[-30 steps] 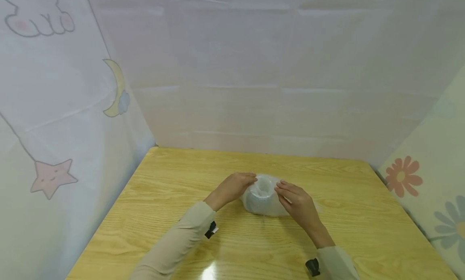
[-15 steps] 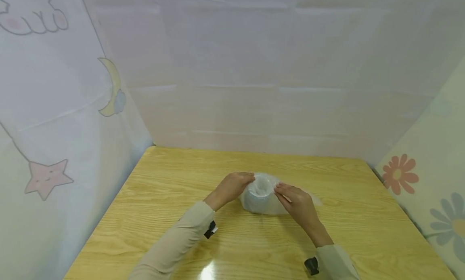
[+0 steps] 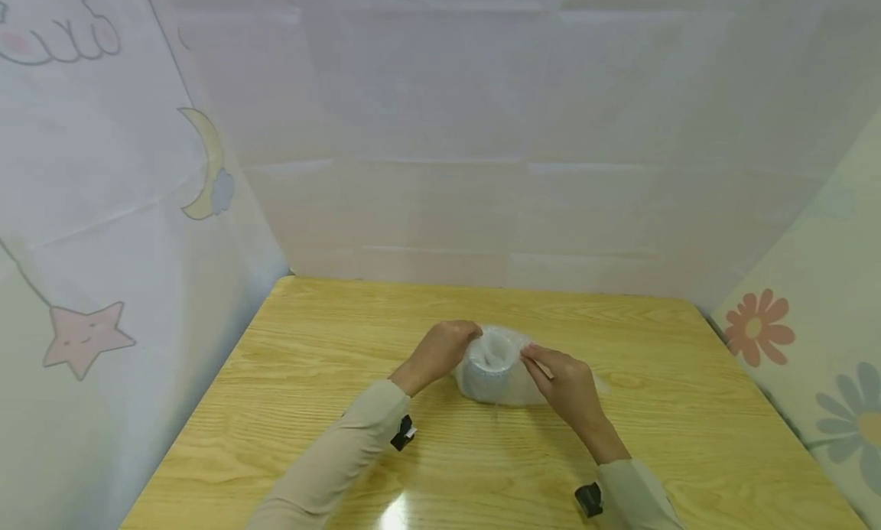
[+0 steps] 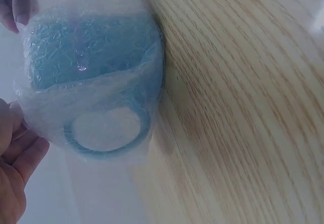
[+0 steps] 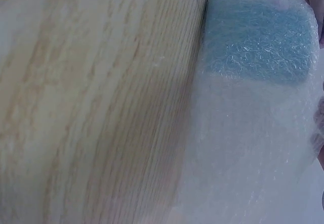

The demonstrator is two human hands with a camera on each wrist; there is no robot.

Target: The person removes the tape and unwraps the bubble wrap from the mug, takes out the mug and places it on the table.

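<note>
A light blue mug (image 4: pixel 96 46) stands upright on the wooden table, wrapped in clear bubble wrap (image 5: pixel 243 143). Its handle (image 4: pixel 76 145) shows through the wrap on the left side. The fingertips of my left hand (image 3: pixel 438 352) pinch the wrap at the left of the mug's rim. Across the opening, my right hand (image 3: pixel 568 386) pinches the wrap at the right of the rim between thumb and fingers. Loose wrap spreads out to the right, under and past my right hand. In the right wrist view, only bits of the fingers show at the right edge.
The wood-grain table (image 3: pixel 344 323) reaches back to a pale hanging cloth (image 3: pixel 427 209). More cloth printed with a moon, a star and flowers encloses both sides. Each sleeve has a black strap piece (image 3: pixel 589 499) near the cuff.
My left hand has shifted slightly upward at the rim, and a fold of wrap now lies across the left part of the opening. My right hand stays nearly in place.
</note>
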